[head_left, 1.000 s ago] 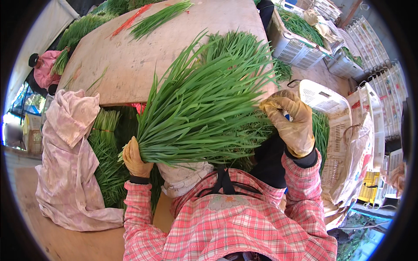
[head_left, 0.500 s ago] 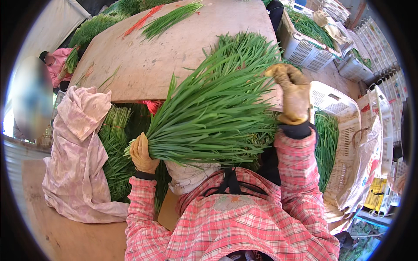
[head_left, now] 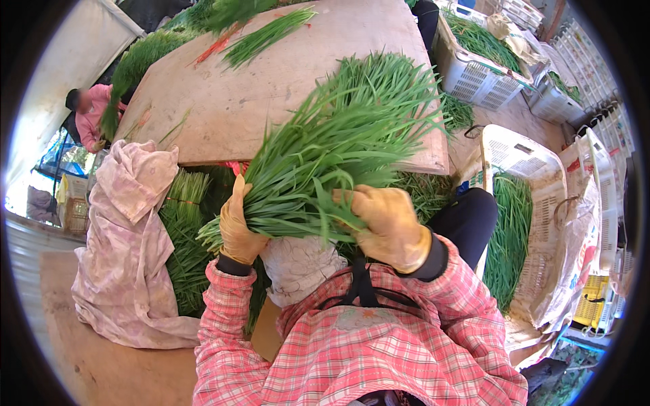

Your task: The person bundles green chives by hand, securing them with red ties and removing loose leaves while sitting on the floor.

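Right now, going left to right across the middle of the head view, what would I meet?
Pink cloth, tied green bunch, left hand, right hand, dark knee, white crate.

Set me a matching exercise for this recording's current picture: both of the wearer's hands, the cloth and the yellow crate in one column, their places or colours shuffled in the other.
Things:
1. left hand
2. right hand
3. cloth
4. yellow crate

Places or colours:
A. near the picture's lower right edge
B. at the leaves of the green bunch
C. pale pink, left of both hands
D. wrapped round the bunch near its stem ends

Right pairs: 1-D, 2-B, 3-C, 4-A
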The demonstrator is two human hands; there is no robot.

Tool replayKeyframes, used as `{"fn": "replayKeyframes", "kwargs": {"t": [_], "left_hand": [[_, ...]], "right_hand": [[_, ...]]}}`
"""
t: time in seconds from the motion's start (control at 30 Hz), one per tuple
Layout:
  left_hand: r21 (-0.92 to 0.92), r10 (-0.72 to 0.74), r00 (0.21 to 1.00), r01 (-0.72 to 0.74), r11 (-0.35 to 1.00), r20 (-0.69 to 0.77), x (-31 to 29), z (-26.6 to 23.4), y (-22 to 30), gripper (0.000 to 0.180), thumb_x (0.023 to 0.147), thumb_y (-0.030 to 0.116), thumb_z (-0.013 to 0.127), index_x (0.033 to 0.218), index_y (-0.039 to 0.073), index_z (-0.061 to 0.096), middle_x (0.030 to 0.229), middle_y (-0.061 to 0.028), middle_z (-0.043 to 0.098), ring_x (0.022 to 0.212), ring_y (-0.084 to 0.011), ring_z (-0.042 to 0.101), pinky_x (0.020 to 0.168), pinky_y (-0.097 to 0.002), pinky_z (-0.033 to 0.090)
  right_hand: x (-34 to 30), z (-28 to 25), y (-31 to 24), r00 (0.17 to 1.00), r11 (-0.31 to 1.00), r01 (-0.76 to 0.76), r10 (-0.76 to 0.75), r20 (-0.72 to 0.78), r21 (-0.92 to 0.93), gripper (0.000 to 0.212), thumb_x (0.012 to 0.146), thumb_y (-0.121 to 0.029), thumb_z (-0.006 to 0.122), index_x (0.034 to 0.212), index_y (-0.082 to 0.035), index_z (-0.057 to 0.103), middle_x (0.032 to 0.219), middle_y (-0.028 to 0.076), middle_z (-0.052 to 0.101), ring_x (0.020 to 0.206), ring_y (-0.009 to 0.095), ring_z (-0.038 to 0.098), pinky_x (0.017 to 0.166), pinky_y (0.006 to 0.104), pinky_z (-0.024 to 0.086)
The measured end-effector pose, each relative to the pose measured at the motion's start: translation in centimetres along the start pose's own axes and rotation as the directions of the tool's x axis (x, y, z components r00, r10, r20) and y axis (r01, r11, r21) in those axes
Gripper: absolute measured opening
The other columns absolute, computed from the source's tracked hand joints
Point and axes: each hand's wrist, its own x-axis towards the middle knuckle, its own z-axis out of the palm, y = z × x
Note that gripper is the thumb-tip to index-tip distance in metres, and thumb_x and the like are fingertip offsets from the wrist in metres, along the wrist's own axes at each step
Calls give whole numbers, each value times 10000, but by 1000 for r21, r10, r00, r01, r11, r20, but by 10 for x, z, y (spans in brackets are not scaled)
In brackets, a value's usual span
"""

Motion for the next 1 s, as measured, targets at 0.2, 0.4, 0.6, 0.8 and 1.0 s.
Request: {"fn": "replayKeyframes", "kwargs": {"t": [0.2,0.4,0.6,0.8,1.0], "left_hand": [[-549,-430,900,391,739,63,3,1,-32,435,707,-23,711,1122,-28,583,1030,-94,651,887,-164,614,819,-283,480],[-741,-545,818,480,469,184,19,-1,-40,258,790,16,677,1036,-24,611,960,-72,661,801,-137,615,753,-279,507],[-777,-546,810,480,407,214,23,-3,-37,262,802,45,670,1048,-22,606,957,-68,661,797,-138,610,745,-291,507],[-786,-541,805,490,378,242,22,-2,-48,275,801,48,660,1059,-30,608,968,-82,658,798,-162,621,739,-304,516],[-857,-482,827,448,254,289,20,-12,-55,310,821,88,611,1093,-56,584,988,-132,651,804,-211,642,732,-334,535]], "right_hand": [[-31,-28,30,842,778,-363,510,-178,513,95,858,-9,599,939,12,645,746,64,635,607,94,559,555,231,457],[-25,-25,34,958,953,-228,256,-127,201,148,731,-79,729,859,-40,667,768,107,631,640,251,606,567,303,480],[22,-26,17,973,987,149,-158,-168,-67,256,714,-134,703,949,-75,623,964,90,624,816,286,604,709,385,487],[68,8,32,989,943,66,-104,-101,-326,357,765,-152,650,1080,1,577,1108,183,576,931,339,581,785,398,483],[33,20,54,982,980,-34,69,175,-198,125,810,-128,601,915,-59,613,773,123,568,704,316,594,613,381,474]]}}
